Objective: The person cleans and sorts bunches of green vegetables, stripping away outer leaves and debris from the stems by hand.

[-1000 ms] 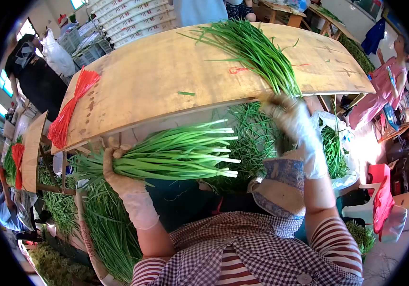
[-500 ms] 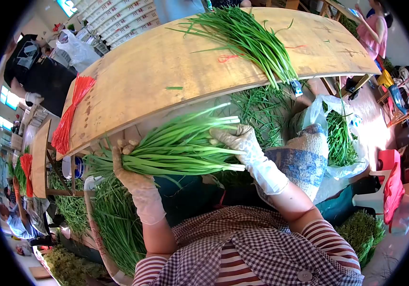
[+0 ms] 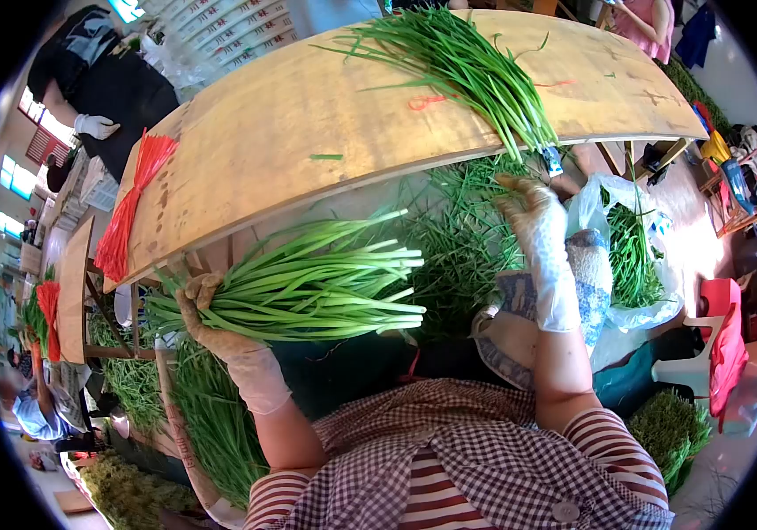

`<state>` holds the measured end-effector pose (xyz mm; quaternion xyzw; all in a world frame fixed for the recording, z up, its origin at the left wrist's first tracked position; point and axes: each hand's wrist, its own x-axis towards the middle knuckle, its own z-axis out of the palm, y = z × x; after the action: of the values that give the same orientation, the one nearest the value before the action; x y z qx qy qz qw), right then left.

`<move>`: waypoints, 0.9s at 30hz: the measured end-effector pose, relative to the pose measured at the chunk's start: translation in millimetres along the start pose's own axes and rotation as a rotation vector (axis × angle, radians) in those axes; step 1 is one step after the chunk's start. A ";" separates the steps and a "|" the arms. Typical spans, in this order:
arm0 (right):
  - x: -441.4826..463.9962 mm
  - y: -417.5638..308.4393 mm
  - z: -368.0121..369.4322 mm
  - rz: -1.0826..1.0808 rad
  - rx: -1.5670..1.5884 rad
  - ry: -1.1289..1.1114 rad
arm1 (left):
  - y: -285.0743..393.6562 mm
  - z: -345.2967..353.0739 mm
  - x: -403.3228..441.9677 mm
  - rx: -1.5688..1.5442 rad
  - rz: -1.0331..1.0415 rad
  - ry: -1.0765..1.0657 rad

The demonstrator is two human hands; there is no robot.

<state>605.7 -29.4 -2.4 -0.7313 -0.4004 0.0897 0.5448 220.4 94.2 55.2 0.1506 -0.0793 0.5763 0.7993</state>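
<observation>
My left hand [image 3: 219, 334], in a stained white glove, is closed round a bunch of garlic chives [image 3: 334, 287]. The pale cut ends point right, and the leafy ends hang out past the wrist side at left. My gloved right hand [image 3: 534, 212] is raised, apart from the bunch, with fingers loosely bent and spread and nothing visible in them. It is just below the table's near edge, above loose green leaves [image 3: 458, 238] lying on the floor. Another pile of chives [image 3: 475, 75] lies across the wooden table [image 3: 263, 132], stalks reaching over the near edge.
Red ties [image 3: 135, 208] hang over the table's left corner. A basket of chives [image 3: 210, 415] is by my left side. A clear plastic bag of greens [image 3: 630, 256] stands at right, near a white stool [image 3: 705, 353]. A co-worker's gloved hand [image 3: 96, 126] is beyond the table's left end.
My right hand has left the stalk ends and moved up and right. The left hand, still holding the chives, has shifted slightly left. The co-worker at upper left has moved.
</observation>
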 end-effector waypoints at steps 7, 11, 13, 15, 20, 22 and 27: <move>-38.0 -104.4 37.9 0.146 0.634 -0.689 | -16.0 -7.6 -5.0 0.020 -0.031 0.094; -42.9 -103.8 38.1 0.200 0.322 -0.692 | -20.7 1.7 -6.4 0.047 -0.002 0.104; -42.6 -102.9 32.9 0.169 0.332 -0.732 | -14.3 -8.8 -5.4 0.013 0.031 0.118; -36.8 -106.0 20.2 0.149 0.303 -0.755 | -8.0 -12.6 -3.3 -0.012 0.036 0.116; -10.3 -53.2 -12.3 0.253 0.090 -0.230 | 2.8 -0.8 -1.2 0.092 0.095 0.098; -5.4 -40.0 -10.2 0.149 -0.038 -0.040 | 5.7 -0.6 -2.0 0.175 0.160 0.155; -40.1 -111.2 1.9 -0.433 0.112 -0.326 | 0.8 -3.1 -1.8 0.129 0.104 0.002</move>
<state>523.8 -45.8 81.2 -0.5732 -0.6245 0.1097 0.5191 218.8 93.9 51.8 0.1968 -0.0488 0.6211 0.7570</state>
